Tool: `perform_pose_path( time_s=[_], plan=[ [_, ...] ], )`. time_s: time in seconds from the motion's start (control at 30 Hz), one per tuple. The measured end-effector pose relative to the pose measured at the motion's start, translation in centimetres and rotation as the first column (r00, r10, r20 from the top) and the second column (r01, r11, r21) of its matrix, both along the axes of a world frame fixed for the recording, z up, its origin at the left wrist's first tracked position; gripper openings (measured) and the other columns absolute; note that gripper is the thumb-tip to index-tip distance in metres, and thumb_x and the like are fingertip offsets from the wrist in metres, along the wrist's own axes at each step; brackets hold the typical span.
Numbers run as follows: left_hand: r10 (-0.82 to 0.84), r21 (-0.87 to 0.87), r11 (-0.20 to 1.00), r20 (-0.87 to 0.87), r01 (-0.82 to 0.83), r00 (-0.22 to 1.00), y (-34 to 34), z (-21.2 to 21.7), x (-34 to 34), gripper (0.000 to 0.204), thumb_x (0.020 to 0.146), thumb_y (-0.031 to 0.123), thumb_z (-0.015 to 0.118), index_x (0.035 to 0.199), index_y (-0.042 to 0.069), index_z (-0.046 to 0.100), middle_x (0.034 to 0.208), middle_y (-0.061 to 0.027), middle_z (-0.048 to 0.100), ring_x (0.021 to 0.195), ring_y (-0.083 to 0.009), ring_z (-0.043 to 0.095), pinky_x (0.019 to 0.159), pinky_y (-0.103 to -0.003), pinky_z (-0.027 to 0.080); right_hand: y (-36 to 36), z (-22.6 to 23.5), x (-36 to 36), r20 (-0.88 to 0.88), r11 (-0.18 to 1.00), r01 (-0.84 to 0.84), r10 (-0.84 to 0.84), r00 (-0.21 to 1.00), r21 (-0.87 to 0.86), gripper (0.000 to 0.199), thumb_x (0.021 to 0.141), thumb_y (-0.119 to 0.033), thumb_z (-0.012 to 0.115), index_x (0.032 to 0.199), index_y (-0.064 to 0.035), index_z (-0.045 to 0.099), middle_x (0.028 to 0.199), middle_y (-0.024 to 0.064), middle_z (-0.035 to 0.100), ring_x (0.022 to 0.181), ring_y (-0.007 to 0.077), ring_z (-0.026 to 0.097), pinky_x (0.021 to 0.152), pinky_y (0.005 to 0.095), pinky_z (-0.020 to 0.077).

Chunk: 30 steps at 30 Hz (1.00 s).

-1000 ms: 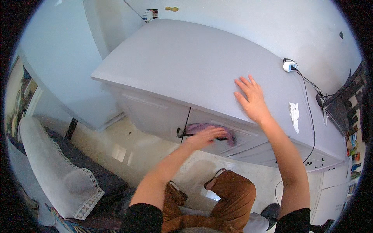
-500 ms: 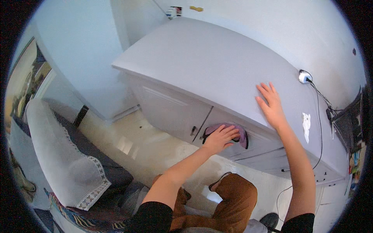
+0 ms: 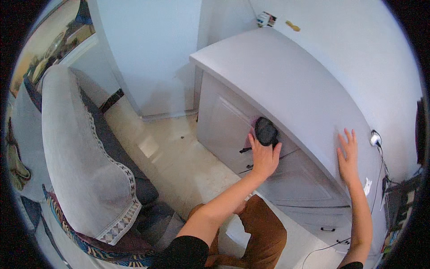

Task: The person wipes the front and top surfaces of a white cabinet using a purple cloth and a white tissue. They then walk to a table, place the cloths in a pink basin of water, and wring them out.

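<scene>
A cloth with a black, rounded face (image 3: 266,131) and a thin purple edge is held up against the front of the grey cabinet (image 3: 219,121), just under its overhanging top. My left hand (image 3: 265,160) grips its lower part, with the thumb on one side and fingers on the other. Some fingertips are hidden behind the cloth. On the right, my right hand (image 3: 348,159) lies on the cabinet top (image 3: 286,71) near its front edge, fingers spread, holding nothing.
Dark handles (image 3: 245,150) stick out from the cabinet doors below the cloth. A white plug adapter (image 3: 375,138) with black cables sits at the right, near a crumpled white paper (image 3: 367,186). A covered sofa (image 3: 76,157) stands at the left; my brown-trousered knees (image 3: 264,233) are in front.
The view has shifted, so the cabinet appears farther right. My left hand has moved the cloth leftward and up along the doors; its black face shows where purple did. My right hand stays on top.
</scene>
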<state>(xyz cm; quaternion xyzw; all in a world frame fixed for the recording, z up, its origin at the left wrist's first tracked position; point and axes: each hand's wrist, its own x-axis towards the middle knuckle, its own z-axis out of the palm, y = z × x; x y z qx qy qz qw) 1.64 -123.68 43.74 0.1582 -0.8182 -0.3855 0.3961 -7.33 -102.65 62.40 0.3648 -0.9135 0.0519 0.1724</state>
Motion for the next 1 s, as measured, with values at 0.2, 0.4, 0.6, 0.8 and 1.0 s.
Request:
perform_pose_path(
  time_s=[0.2,0.4,0.6,0.8,1.0],
  plan=[
    [0.101,0.422,0.890,0.193,-0.175,0.976,-0.7,-10.8,-1.1,0.037,0.092,0.026,0.038,0.083,-0.006,0.055,0.095,-0.0281,0.053,0.089,-0.0433,0.048,0.081,-0.051,0.034,-15.3,2.5,-1.3,0.022,0.942,-0.290,0.297,0.955,-0.168,0.047,0.084,-0.014,0.053,0.131,-0.0150,0.044,0.142,0.0086,0.033,0.136,0.0264,0.020,0.110,0.0420,0.0178],
    [-0.111,0.757,0.650,0.183,-0.068,0.977,-5.6,-25.5,-1.2,0.067,0.096,0.041,0.024,0.137,-0.009,0.011,0.147,-0.0224,0.003,0.138,-0.0303,0.001,0.111,-0.034,0.003,-26.1,-0.2,-2.8,0.064,0.832,-0.551,0.554,0.830,-0.060,0.044,0.088,-0.021,0.052,0.129,-0.0088,0.045,0.139,0.0121,0.036,0.132,0.0284,0.027,0.109,0.0385,0.0208],
    [-0.013,0.648,0.760,0.084,-0.044,0.996,-5.4,-22.5,-1.6,0.062,0.097,0.037,0.027,0.139,-0.005,0.010,0.147,-0.0192,0.007,0.137,-0.0285,0.005,0.111,-0.035,0.006,-27.9,-2.0,-4.0,0.232,0.838,-0.510,0.545,0.806,-0.195,0.039,0.090,-0.023,0.050,0.125,-0.0064,0.049,0.136,0.0136,0.040,0.130,0.0280,0.031,0.107,0.0369,0.0226],
    [0.088,0.947,-0.309,-0.068,0.092,0.994,-7.5,-32.6,-0.8,0.053,0.095,0.044,0.033,0.135,0.009,0.033,0.134,-0.0050,0.042,0.122,-0.0246,0.038,0.102,-0.038,0.028,-28.5,-2.3,-3.8,0.229,0.817,-0.526,0.573,0.787,-0.237,0.037,0.090,-0.021,0.050,0.124,-0.0069,0.051,0.134,0.0134,0.043,0.129,0.0273,0.034,0.106,0.0362,0.0244],
    [0.040,0.945,-0.252,-0.204,0.208,0.978,-6.0,-23.2,0.2,0.057,0.094,0.044,0.035,0.141,0.014,0.021,0.143,-0.0027,0.029,0.129,-0.0232,0.029,0.106,-0.041,0.020,-28.0,-1.6,-3.7,0.204,0.840,-0.512,0.541,0.816,-0.181,0.036,0.090,-0.020,0.049,0.124,-0.0068,0.051,0.133,0.0138,0.044,0.128,0.0270,0.036,0.106,0.0353,0.0252]
  ],
)
